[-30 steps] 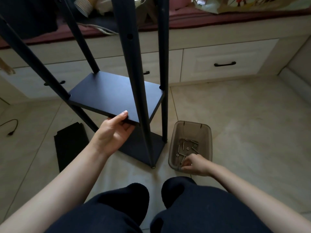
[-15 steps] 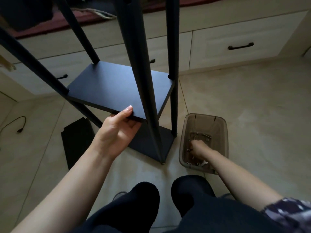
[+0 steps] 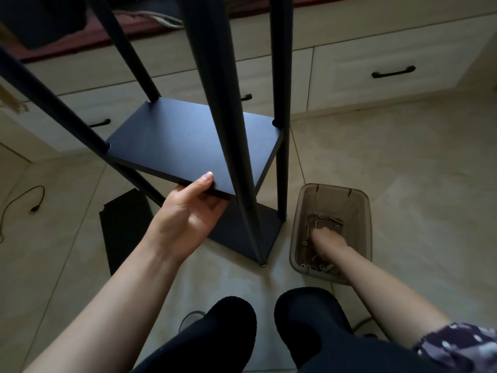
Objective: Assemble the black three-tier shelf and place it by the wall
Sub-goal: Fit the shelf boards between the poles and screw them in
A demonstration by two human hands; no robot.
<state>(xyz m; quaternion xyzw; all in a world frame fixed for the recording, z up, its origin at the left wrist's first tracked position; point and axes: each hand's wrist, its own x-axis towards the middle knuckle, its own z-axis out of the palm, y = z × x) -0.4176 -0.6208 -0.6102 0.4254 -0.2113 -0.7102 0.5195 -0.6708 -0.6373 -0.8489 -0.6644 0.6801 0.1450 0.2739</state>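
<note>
A black shelf frame stands on the floor with several round black legs (image 3: pixel 226 125) rising out of view. Its middle board (image 3: pixel 188 141) sits between the legs, and my left hand (image 3: pixel 188 214) grips that board's near edge, thumb on top. A lower black board (image 3: pixel 252 232) rests at floor level. To the right, a translucent brown bin (image 3: pixel 360 211) holds several loose screws (image 3: pixel 336 222). My right hand (image 3: pixel 326 243) reaches down into the bin among them; its fingers are hidden, so what it holds is unclear.
Another black board (image 3: pixel 126 227) lies flat on the tiled floor to the left. A black cable (image 3: pixel 24 200) trails at far left. Cream drawers with black handles (image 3: pixel 392 72) run along the back under a red cushion. My dark-trousered knees fill the bottom.
My right hand has gone from the bin's near rim down into the bin among the screws. My left hand keeps its hold on the middle board. The view tilted slightly downward.
</note>
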